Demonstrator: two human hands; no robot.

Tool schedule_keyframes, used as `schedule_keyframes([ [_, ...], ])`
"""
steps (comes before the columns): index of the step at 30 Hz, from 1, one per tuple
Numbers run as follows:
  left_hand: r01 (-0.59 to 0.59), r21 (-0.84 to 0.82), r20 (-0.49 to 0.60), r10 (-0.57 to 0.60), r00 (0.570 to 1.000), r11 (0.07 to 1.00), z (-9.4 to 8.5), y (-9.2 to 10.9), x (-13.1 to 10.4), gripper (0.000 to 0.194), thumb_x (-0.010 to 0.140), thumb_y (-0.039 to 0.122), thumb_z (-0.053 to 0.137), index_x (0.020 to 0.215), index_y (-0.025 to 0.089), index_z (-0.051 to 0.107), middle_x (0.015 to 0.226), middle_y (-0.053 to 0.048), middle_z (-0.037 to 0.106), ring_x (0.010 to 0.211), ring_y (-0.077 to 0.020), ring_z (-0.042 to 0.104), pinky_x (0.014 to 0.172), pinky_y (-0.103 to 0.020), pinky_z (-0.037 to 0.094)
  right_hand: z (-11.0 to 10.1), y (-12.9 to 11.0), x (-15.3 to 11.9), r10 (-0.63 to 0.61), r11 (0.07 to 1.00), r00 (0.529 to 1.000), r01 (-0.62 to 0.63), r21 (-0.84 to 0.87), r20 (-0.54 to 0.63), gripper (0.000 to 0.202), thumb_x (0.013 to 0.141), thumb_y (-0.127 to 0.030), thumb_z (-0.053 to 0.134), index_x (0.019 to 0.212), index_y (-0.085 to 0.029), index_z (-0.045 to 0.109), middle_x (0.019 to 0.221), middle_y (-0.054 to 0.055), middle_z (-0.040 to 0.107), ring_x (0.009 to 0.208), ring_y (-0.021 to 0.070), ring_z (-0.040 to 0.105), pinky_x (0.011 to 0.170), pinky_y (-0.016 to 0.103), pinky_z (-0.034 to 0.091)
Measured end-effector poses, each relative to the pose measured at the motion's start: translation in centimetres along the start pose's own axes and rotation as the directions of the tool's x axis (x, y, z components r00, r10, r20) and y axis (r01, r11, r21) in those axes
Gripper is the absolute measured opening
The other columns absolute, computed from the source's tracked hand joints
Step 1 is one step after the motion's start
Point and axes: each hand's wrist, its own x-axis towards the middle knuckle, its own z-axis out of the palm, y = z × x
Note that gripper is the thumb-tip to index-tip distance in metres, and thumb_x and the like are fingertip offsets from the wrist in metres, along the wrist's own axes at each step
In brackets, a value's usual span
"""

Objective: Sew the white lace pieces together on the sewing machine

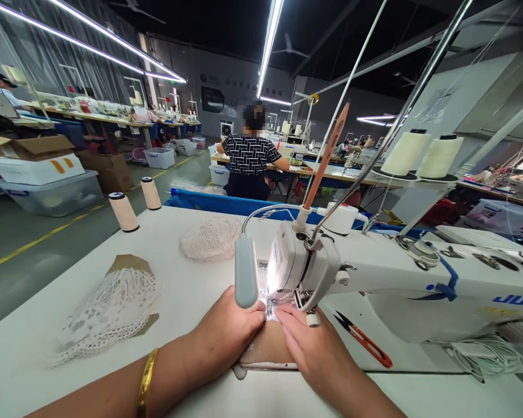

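Observation:
Close in front of me is a white sewing machine (pixel 287 258) with its small lamp lit over the needle area. A strip of white lace (pixel 270 312) lies at the presser foot. My left hand (pixel 226 331), with a gold bangle on the wrist, has thumb and fingers closed on the lace's left side. From the right, my right hand (pixel 314 342) has its fingertips together on the lace, close to the foot. A brown flat surface (pixel 270 342) shows between the hands. The fingertips' exact hold is partly hidden by glare and the grey lamp head (pixel 246 273).
Lace pieces (pixel 113 307) lie over brown card at left; a lace bundle (pixel 211 238) sits behind. Red-handled thread snips (pixel 366 341) rest right of my hand. Two thread cones (pixel 124 213) stand at the far-left edge. A person (pixel 250 154) sits ahead, back turned.

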Motion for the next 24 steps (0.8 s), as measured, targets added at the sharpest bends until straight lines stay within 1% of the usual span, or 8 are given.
schedule_keyframes([
  [6, -0.052, 0.074, -0.018, 0.054, 0.998, 0.996, 0.3, -0.4, -0.4, 0.026, 0.108, 0.018, 0.049, 0.107, 0.022, 0.075, 0.116, -0.008, 0.080, 0.106, -0.0290, 0.071, 0.101, -0.045, 0.055, 0.0, 0.1, 0.0, -0.013, 1.000, 1.000, 0.013, -0.008, -0.008, 0.046, 0.094, -0.002, 0.051, 0.129, -0.025, 0.070, 0.117, 0.007, 0.080, 0.098, 0.0271, 0.073, 0.080, 0.036, 0.061],
  [10, 0.060, 0.173, -0.085, -0.046, 0.995, 0.983, 0.3, -0.9, -0.8, 0.024, 0.100, 0.031, 0.066, 0.121, 0.020, 0.069, 0.123, -0.014, 0.073, 0.106, -0.0336, 0.067, 0.093, -0.048, 0.056, -0.1, 0.3, -0.2, -0.032, 0.999, 0.999, 0.033, 0.025, -0.023, 0.044, 0.097, -0.003, 0.048, 0.129, -0.024, 0.069, 0.115, 0.008, 0.080, 0.099, 0.0277, 0.073, 0.080, 0.037, 0.062],
  [12, 0.104, 0.185, -0.095, -0.087, 0.992, 0.977, -0.3, -0.5, -0.8, 0.019, 0.098, 0.039, 0.070, 0.101, 0.020, 0.071, 0.112, -0.013, 0.072, 0.098, -0.0325, 0.064, 0.086, -0.046, 0.055, -0.1, 0.3, -0.4, -0.073, 0.996, 0.997, 0.075, 0.056, -0.038, 0.043, 0.097, -0.002, 0.046, 0.127, -0.023, 0.068, 0.114, 0.009, 0.080, 0.099, 0.0282, 0.074, 0.079, 0.038, 0.062],
  [15, 0.015, 0.016, -0.043, -0.014, 0.999, 1.000, -2.0, 0.7, -0.4, 0.043, 0.102, 0.040, 0.062, 0.064, 0.020, 0.056, 0.084, -0.005, 0.064, 0.078, -0.0233, 0.058, 0.076, -0.037, 0.049, 0.2, 0.3, -0.4, -0.155, 0.975, 0.986, 0.162, 0.152, -0.060, 0.045, 0.095, 0.001, 0.045, 0.127, -0.023, 0.065, 0.112, 0.008, 0.079, 0.101, 0.0268, 0.074, 0.083, 0.037, 0.062],
  [17, -0.068, -0.080, -0.042, 0.065, 0.997, 0.994, -3.2, 1.3, 0.0, 0.043, 0.108, 0.035, 0.051, 0.067, 0.021, 0.056, 0.081, -0.003, 0.064, 0.074, -0.0206, 0.057, 0.074, -0.035, 0.046, 0.5, 0.0, -0.4, -0.213, 0.954, 0.974, 0.225, 0.200, -0.083, 0.048, 0.093, 0.002, 0.046, 0.133, -0.021, 0.061, 0.115, 0.009, 0.078, 0.103, 0.0262, 0.072, 0.088, 0.037, 0.061],
  [19, -0.086, -0.045, -0.032, 0.084, 0.996, 0.995, -4.1, 1.4, 0.2, 0.032, 0.109, 0.028, 0.045, 0.083, 0.022, 0.063, 0.090, -0.004, 0.068, 0.080, -0.0220, 0.060, 0.078, -0.035, 0.048, 0.6, -0.1, -0.5, -0.256, 0.941, 0.964, 0.264, 0.212, -0.064, 0.051, 0.092, 0.001, 0.048, 0.138, -0.019, 0.059, 0.118, 0.011, 0.077, 0.104, 0.0261, 0.070, 0.090, 0.038, 0.061],
  [21, -0.034, 0.045, 0.029, 0.032, 0.999, 0.998, -4.5, 1.2, 0.2, 0.024, 0.107, 0.023, 0.045, 0.093, 0.022, 0.065, 0.095, -0.005, 0.070, 0.082, -0.0229, 0.062, 0.078, -0.034, 0.049, 0.6, -0.1, -0.6, -0.244, 0.951, 0.970, 0.236, 0.198, 0.016, 0.044, 0.090, 0.001, 0.049, 0.126, -0.021, 0.063, 0.112, 0.009, 0.075, 0.098, 0.0254, 0.068, 0.085, 0.036, 0.060],
  [24, 0.051, 0.093, 0.178, -0.067, 0.982, 0.994, -4.6, 1.0, -0.2, 0.025, 0.104, 0.023, 0.051, 0.081, 0.022, 0.061, 0.079, -0.002, 0.065, 0.065, -0.0191, 0.057, 0.066, -0.031, 0.043, 0.3, 0.4, -0.8, -0.096, 0.993, 0.990, 0.088, 0.082, 0.099, 0.029, 0.086, 0.000, 0.049, 0.095, -0.024, 0.065, 0.097, 0.007, 0.070, 0.084, 0.0244, 0.064, 0.071, 0.034, 0.056],
])
